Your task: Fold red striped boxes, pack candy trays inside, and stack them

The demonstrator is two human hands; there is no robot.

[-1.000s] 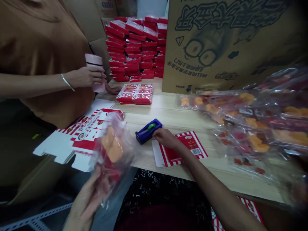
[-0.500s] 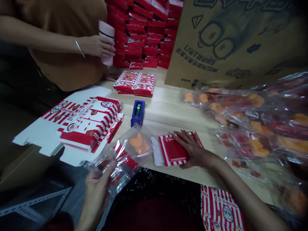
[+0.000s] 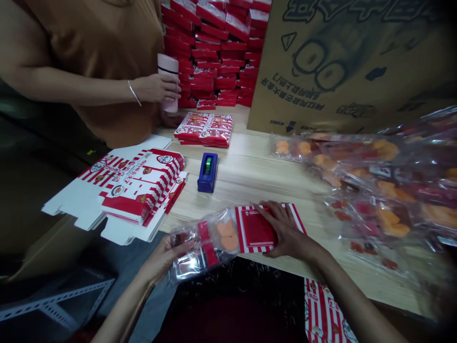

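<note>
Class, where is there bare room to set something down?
A wide bare tabletop patch lies between tape dispenser and clear packets, beyond the right hand; a narrow strip between dispenser and flat cartons. Crowded: right side, packets; left side, cartons.

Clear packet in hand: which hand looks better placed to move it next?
Probably the left hand: it grips the clear packet at one end, while the right hand spreads over the red-and-white package.

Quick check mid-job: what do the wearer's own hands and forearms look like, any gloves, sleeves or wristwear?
The left hand and right hand are both ungloved. The left forearm and right forearm show no sleeve, watch or bracelet. Nail details are too small to tell.
</note>
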